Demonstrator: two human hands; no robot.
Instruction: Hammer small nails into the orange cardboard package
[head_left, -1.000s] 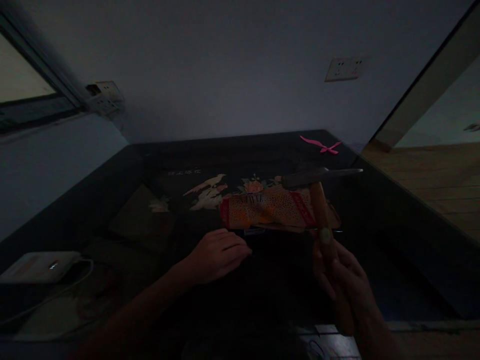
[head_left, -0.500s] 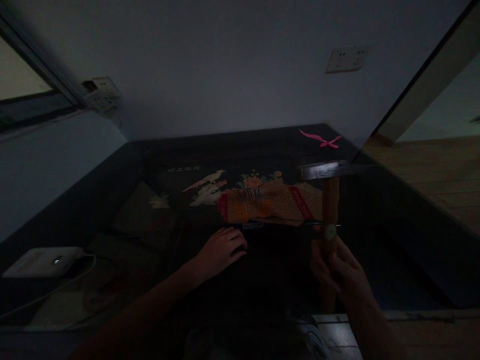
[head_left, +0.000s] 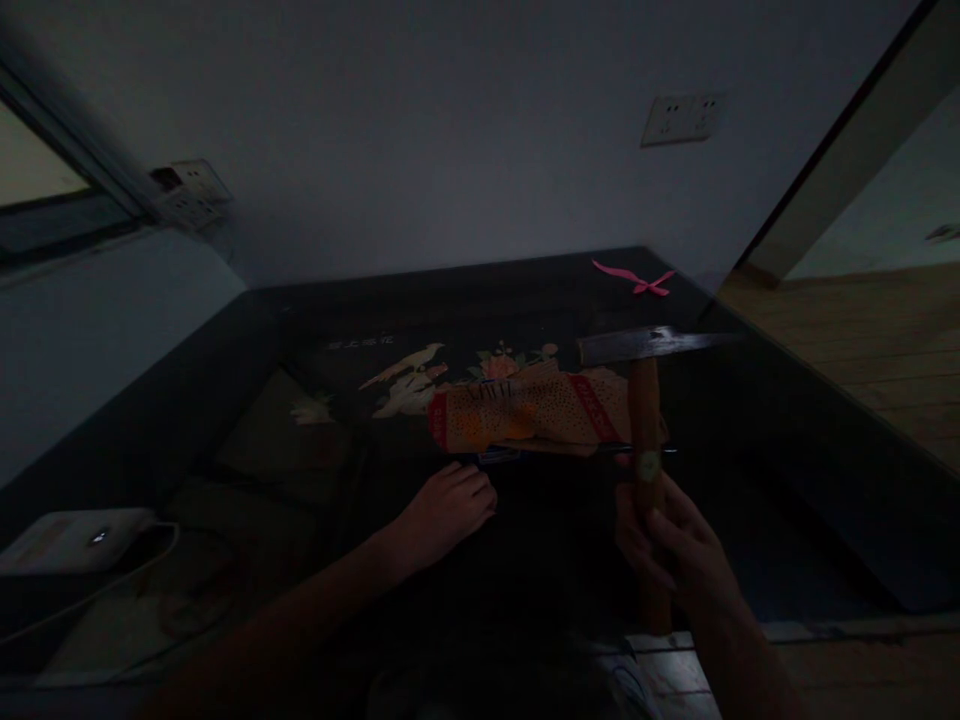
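Observation:
My right hand (head_left: 679, 550) is wrapped round the wooden handle of a hammer (head_left: 645, 410). It stands upright, its dark metal head at the top, blunt on the left and tapering to the right. My left hand (head_left: 450, 508) rests on the dark tabletop (head_left: 540, 560), fingers curled in loosely, with no object visible in them. Just beyond it lies a crumpled brown paper bag (head_left: 544, 408) with red bands and dark dots. Several thin dark pieces, perhaps nails, lie on the bag's left half. Behind the hammer handle, a thin dark rod sticks out by the bag's right end.
A pink ribbon (head_left: 649, 285) lies at the back right of the table. At the left edge sits a white device (head_left: 79, 540) with a cable. Wall sockets (head_left: 681, 118) are above the table, and a wooden floor (head_left: 847, 350) shows at the right. The scene is very dark.
The view has shifted slightly. The hammer remains upright in my right hand, its head now tilted a little. My left hand's fingers have curled in closer together.

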